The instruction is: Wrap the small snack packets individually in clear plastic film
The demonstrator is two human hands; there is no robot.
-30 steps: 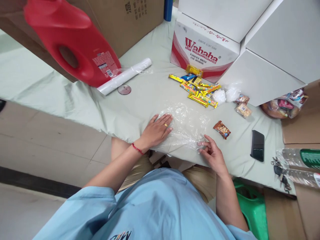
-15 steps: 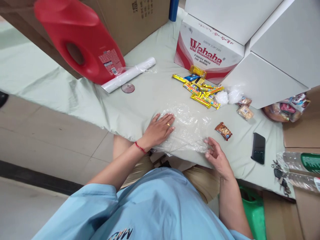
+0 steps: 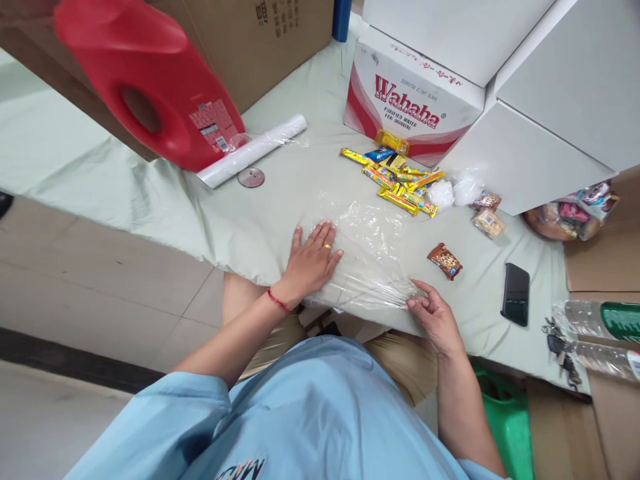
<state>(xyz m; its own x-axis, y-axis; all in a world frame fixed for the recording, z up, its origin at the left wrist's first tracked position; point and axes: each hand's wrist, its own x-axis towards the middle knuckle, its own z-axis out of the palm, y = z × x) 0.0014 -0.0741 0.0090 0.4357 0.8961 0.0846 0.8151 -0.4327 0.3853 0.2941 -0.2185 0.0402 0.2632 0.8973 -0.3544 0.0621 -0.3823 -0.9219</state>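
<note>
A thin sheet of clear plastic film (image 3: 370, 247) lies on the cloth-covered table in front of me, its surface wrinkled. My left hand (image 3: 313, 260) rests flat on the film's left side, fingers stretched out. At the lower right corner of the film, my right hand (image 3: 433, 313) pinches the edge between thumb and fingers, and taut creases run from there toward the left hand. A brown-wrapped snack (image 3: 445, 261) lies just beyond the right hand. Farther back is a pile of yellow-wrapped snack sticks (image 3: 400, 180).
A white film roll (image 3: 253, 153) and a round disc (image 3: 251, 177) lie at the left by a red jug (image 3: 165, 93). Behind the snacks stands a Wahaha carton (image 3: 410, 100). To the right are a phone (image 3: 515, 295), keys (image 3: 563, 353) and plastic bottles (image 3: 580, 320).
My right hand has closed on the film's corner, and the film there is now pulled into taut creases. My left hand has shifted slightly left, still flat.
</note>
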